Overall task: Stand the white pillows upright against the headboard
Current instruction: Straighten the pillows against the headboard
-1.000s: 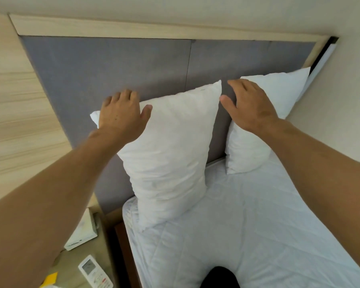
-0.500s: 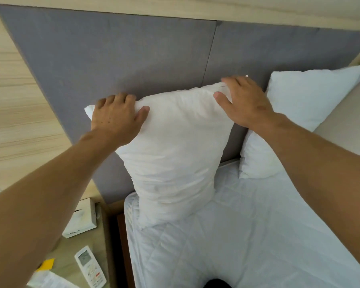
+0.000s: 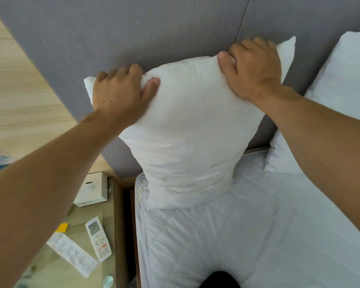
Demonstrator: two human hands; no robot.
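Observation:
A white pillow (image 3: pixel 187 129) stands upright on the mattress against the grey padded headboard (image 3: pixel 133 30). My left hand (image 3: pixel 121 94) grips its upper left corner, fingers curled over the top edge and thumb pressed into the front. My right hand (image 3: pixel 254 69) grips the upper right corner the same way. The pillow is pinched in at the top between both hands. A second white pillow (image 3: pixel 345 80) leans upright against the headboard at the right edge, partly hidden by my right forearm.
The white quilted mattress (image 3: pixel 258 235) fills the lower right. A bedside table (image 3: pixel 75 267) at lower left carries a white box (image 3: pixel 92 190), a remote control (image 3: pixel 98 238), a paper strip and a yellow note. Wood panelling runs along the left wall.
Both hands went from resting open near the pillow's top to closing on its upper corners. The view has moved closer and lower, so the headboard's top frame is out of sight.

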